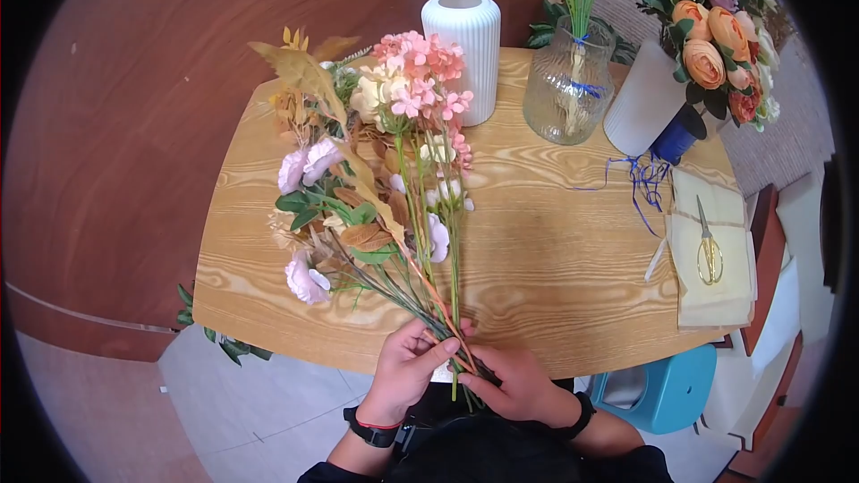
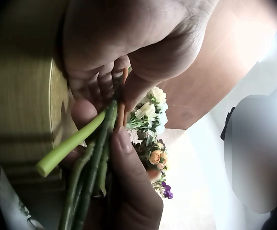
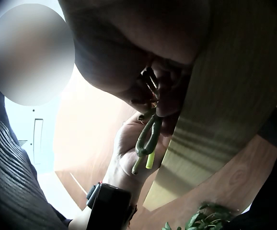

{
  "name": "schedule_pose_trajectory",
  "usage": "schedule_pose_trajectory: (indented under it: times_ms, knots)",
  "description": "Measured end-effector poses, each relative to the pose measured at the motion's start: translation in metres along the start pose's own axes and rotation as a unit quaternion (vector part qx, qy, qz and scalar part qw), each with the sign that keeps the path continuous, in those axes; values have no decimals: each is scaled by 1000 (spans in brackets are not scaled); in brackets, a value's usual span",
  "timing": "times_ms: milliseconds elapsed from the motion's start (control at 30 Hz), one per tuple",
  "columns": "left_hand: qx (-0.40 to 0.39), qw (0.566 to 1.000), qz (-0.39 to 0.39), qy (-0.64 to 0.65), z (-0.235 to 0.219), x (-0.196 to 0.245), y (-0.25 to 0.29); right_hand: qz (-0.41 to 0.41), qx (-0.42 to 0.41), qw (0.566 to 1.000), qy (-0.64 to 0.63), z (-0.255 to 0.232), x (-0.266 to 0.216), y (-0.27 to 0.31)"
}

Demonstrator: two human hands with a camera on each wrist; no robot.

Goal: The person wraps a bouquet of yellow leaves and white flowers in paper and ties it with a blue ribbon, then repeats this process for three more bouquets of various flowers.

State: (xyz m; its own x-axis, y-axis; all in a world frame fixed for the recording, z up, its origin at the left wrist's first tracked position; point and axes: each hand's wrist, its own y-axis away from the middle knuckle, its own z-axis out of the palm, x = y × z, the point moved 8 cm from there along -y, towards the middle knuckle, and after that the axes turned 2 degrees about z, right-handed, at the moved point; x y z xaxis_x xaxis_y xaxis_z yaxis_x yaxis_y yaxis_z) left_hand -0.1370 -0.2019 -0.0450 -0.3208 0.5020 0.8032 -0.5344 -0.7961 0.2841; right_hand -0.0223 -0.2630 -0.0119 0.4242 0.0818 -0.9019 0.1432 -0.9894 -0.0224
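Observation:
Over the table's near edge, both hands hold the gathered stems (image 2: 98, 158) of a bunch of artificial flowers. My left hand (image 1: 407, 368) grips the stems with its thumb laid across them. Just to its right, my right hand (image 1: 521, 382) pinches the stems lower down, thumb along them. The bunch fans out over the table: pink blossoms (image 1: 420, 63), lilac flowers (image 1: 306, 279), a long yellow-brown leaf (image 1: 358, 174) and green leaves. Cut stem ends, one of them bright green (image 3: 150, 160), stick out below the hands. Some fingers are hidden behind the stems.
A white ribbed vase (image 1: 479, 45) stands at the back of the wooden table (image 1: 555, 259). To its right are a glass vase (image 1: 546, 112) with stems, a white vessel (image 1: 637, 103) holding orange flowers, and a blue ribbon spool (image 1: 678, 134). Gold-handled scissors (image 1: 710, 259) lie on folded wrapping (image 1: 716, 309).

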Motion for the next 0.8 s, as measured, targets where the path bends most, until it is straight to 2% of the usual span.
schedule_pose_trajectory:
  times_ms: [167,467,600,700,800]
  knots:
    - [-39,998,20,52,-1,-2,1,-9,4,1000,6,1,0,0]
    - [-29,997,19,64,-5,-1,1,-9,18,998,-54,-3,0,-3]
    - [-38,998,24,39,-6,-2,2,-24,28,997,-64,-6,-6,-6]
    - [-46,999,19,14,-2,-1,1,3,-8,1000,-25,-3,-3,-4]
    - [-46,999,8,7,7,0,2,2,6,1000,-13,-2,-2,-3]
